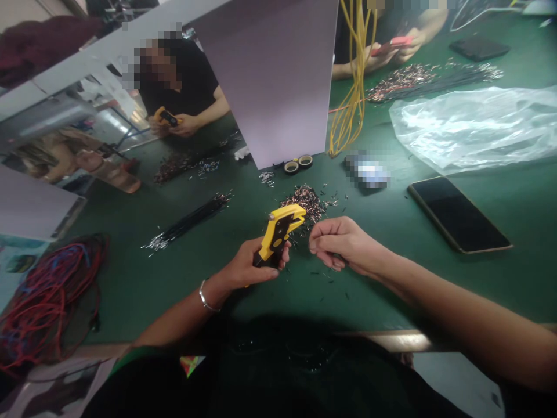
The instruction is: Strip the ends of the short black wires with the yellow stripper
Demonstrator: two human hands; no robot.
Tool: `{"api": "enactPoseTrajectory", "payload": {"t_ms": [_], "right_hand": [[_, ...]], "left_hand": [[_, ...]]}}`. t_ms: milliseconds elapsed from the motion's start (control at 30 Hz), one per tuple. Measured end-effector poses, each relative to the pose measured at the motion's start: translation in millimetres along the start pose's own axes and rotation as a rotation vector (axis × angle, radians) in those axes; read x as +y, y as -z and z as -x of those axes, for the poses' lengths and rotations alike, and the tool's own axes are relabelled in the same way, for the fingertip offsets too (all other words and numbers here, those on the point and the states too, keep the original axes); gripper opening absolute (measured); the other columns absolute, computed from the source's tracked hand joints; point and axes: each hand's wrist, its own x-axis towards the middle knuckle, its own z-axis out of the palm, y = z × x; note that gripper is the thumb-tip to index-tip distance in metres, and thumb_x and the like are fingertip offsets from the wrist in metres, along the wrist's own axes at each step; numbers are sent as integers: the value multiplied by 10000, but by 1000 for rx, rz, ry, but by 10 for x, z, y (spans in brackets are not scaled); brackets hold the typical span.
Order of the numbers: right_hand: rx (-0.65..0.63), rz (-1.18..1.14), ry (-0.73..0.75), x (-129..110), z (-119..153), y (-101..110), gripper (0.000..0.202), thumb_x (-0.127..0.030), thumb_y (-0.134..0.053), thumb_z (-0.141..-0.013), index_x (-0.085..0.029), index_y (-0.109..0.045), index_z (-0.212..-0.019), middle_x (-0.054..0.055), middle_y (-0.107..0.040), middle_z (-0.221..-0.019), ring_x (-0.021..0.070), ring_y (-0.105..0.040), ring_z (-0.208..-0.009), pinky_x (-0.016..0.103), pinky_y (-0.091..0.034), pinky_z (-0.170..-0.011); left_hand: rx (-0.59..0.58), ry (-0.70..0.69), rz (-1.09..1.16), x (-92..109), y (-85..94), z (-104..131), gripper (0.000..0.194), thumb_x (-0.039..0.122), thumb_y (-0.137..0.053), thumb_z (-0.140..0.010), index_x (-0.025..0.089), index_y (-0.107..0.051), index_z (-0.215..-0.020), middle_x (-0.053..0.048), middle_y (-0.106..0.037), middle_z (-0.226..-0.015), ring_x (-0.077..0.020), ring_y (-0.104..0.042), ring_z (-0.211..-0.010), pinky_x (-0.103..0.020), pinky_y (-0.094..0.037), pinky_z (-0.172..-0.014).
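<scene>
A yellow and black wire stripper point(277, 237) is held in my left hand point(248, 264), with the fingers wrapped around its handles and its head tilted up to the right. Just right of its jaws, my right hand point(337, 241) is closed in a pinch. What its fingers hold, if anything, is too small to make out. Behind the tool lies a pile of short copper-ended wire pieces point(308, 200). A bundle of black wires with bare silvery ends point(191, 222) rests on the green table to the left.
Coiled red and blue wires point(56, 296) lie at the left edge, a phone point(459, 213) at the right. Two tape rolls point(298, 164) sit by an upright panel point(282, 81). Yellow wires point(354, 87) hang beside it. Beyond is a plastic bag point(478, 125); co-workers' hands point(409, 46) work across the table.
</scene>
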Motion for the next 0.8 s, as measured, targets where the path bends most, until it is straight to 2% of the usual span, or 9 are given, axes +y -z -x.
{"api": "enactPoseTrajectory", "payload": {"t_ms": [167,533,800], "right_hand": [[23,-42,-4,3,0,-3,73,-218,-573,-615,-194,-624,-568,-43,-536,-352,45,-341,-267,184,-244,-298],[-50,-41,8,50,-21,15,74,-203,-576,-643,-184,-632,-599,-44,-559,-375,45,-363,-274,183,-261,-302],[-57,-58,14,59,-23,13,74,-201,-593,-655,-180,-637,-599,-46,-559,-372,42,-364,-271,179,-262,-298]], "left_hand": [[5,5,36,12,-19,-5,440,226,-781,-744,169,-631,-1154,-81,-639,-960,-183,-608,-803,-346,-508,-725],[10,3,-43,24,-31,-4,383,227,-764,-753,129,-629,-1098,-73,-639,-927,-163,-603,-788,-311,-506,-718],[56,68,-96,23,-57,10,352,219,-777,-739,128,-630,-1045,-51,-633,-871,-134,-582,-741,-264,-504,-662]]}}
